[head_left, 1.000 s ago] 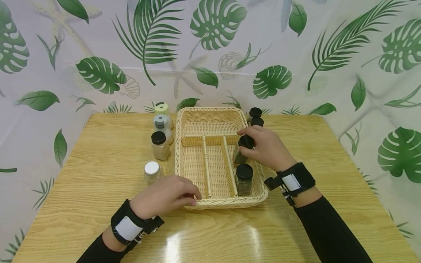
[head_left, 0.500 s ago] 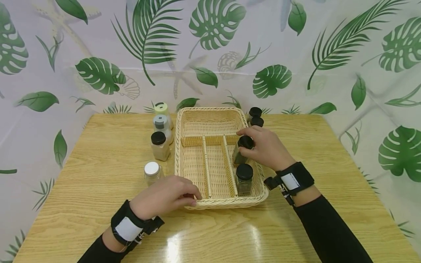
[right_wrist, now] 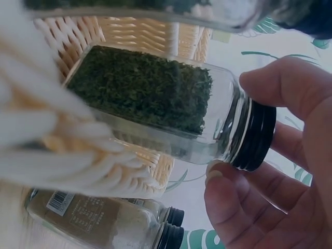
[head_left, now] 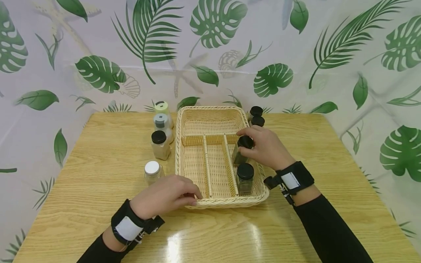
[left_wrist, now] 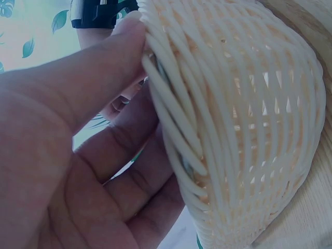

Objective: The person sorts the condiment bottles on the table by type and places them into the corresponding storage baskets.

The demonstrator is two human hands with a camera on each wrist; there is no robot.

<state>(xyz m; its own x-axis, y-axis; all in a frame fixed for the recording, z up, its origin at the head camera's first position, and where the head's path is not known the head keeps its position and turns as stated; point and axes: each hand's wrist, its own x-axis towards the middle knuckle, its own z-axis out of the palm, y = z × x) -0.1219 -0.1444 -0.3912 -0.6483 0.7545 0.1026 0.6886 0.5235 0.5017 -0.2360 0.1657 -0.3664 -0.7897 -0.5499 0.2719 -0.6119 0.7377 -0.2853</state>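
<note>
In the head view a pale wicker basket (head_left: 210,201) with dividers stands on the table. My left hand (head_left: 167,195) grips its front rim; in the left wrist view the thumb lies outside the rim and the fingers are on its inner side. My right hand (head_left: 268,147) holds a spice jar (head_left: 241,155) near its black lid, in the basket's right compartment. The right wrist view shows dried green herbs in this glass jar (right_wrist: 150,93), with thumb and fingers at its neck. In front of it, in the same compartment, stands another black-lidded jar (head_left: 245,179).
Left of the basket stand a white-lidded jar (head_left: 152,171), a black-lidded jar (head_left: 160,146), a grey-capped container (head_left: 162,124) and a yellow-green-capped one (head_left: 162,107). Beyond the right rim are two black-lidded jars (head_left: 255,111); one jar of brown powder (right_wrist: 88,215) shows below the basket rim.
</note>
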